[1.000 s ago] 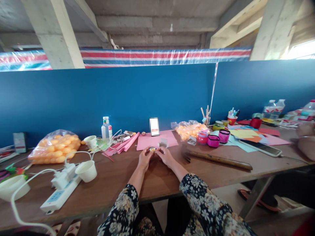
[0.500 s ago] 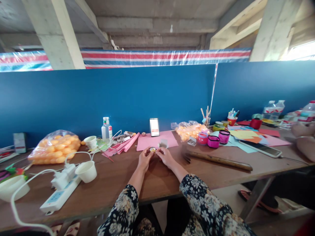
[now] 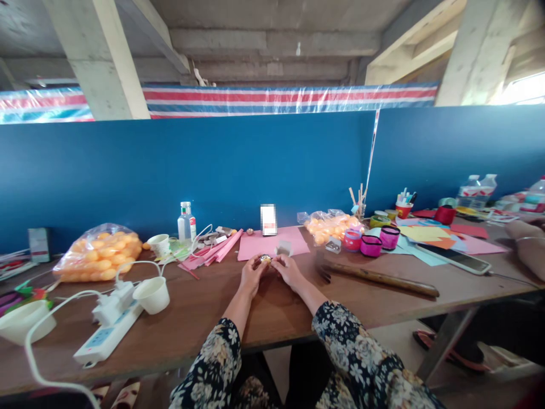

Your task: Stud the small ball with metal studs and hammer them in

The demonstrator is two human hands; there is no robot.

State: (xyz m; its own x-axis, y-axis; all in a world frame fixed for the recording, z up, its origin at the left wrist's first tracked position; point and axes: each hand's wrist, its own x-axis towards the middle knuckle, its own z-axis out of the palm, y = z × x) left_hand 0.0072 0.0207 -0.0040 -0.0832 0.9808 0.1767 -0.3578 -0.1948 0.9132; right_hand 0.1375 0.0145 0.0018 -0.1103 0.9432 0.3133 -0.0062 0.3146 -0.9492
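Observation:
Between the fingertips of both hands is a small shiny round metallic piece [image 3: 265, 259], gold and silver in colour; its exact kind is too small to make out. My left hand [image 3: 252, 274] pinches it from the left. On the other side, the closed fingers of my right hand [image 3: 288, 269] meet it. Just beyond my fingers lies a pink sheet [image 3: 247, 248], with a small clear-grey box-like piece [image 3: 284, 248] on its near edge. A similar shiny ball [image 3: 250, 232] rests at the sheet's back edge.
A hammer [image 3: 378, 278] lies right of my hands. Bags of orange balls [image 3: 100, 250] stand left and right. Farther left are a power strip [image 3: 108, 335] and a paper cup [image 3: 152, 295]. Magenta tape-like rolls [image 3: 371, 245] and a phone [image 3: 453, 259] are rightward, near another person's arm [image 3: 528, 250].
The whole view has shifted slightly, so things appear a little farther right. Both hands keep their pinch on the shiny piece, with hardly any movement. The other person's arm at the right has moved.

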